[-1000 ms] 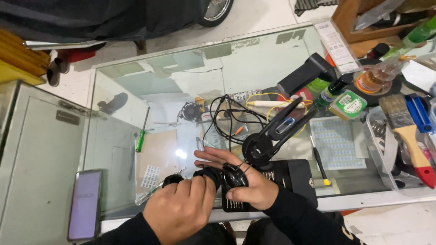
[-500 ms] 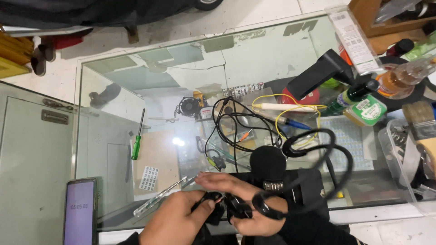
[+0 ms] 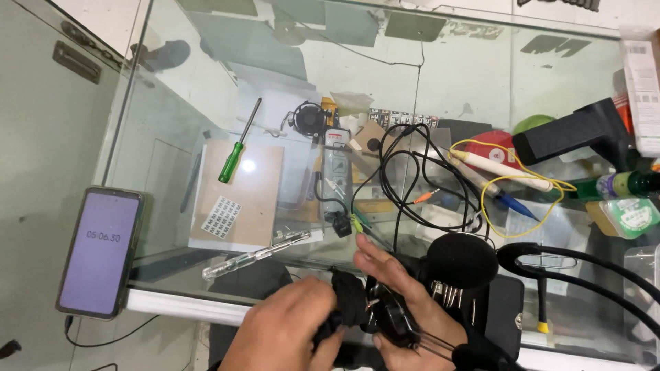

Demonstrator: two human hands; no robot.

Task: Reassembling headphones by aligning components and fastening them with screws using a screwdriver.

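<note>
**Headset earcup held in both hands, near edge of glass table**

Head view:
- Left hand (image 3: 285, 330) at near centre, fingers curled around the black foam ear pad (image 3: 349, 302). Closed grip, holding it.
- Right hand (image 3: 405, 302) just right of it, palm up, cradling the exposed earcup housing (image 3: 388, 316); upper fingers stretched out flat, lower ones under the part. Holding, not clenched.
- Earcup sits between the two hands, touching both, above the near table (image 3: 481, 69) edge.
- Thin dark wires run from the housing right toward the headband (image 3: 584, 268), which arcs off to the right edge.
- Round black foam pad (image 3: 460, 260) just far-right of the right hand, touching or nearly touching the fingers; cannot tell which.
- Black tool case (image 3: 505, 309) with metal bits beneath that pad.
- Clear-handled screwdriver (image 3: 254, 257) just left-far of the hands, apart from them.
- Green-handled screwdriver (image 3: 237, 144) farther left, well apart.
- Phone (image 3: 100, 251) at near left, screen lit, well apart.
- Tangle of black cable (image 3: 412, 172) far of the hands, mid-table.
</note>
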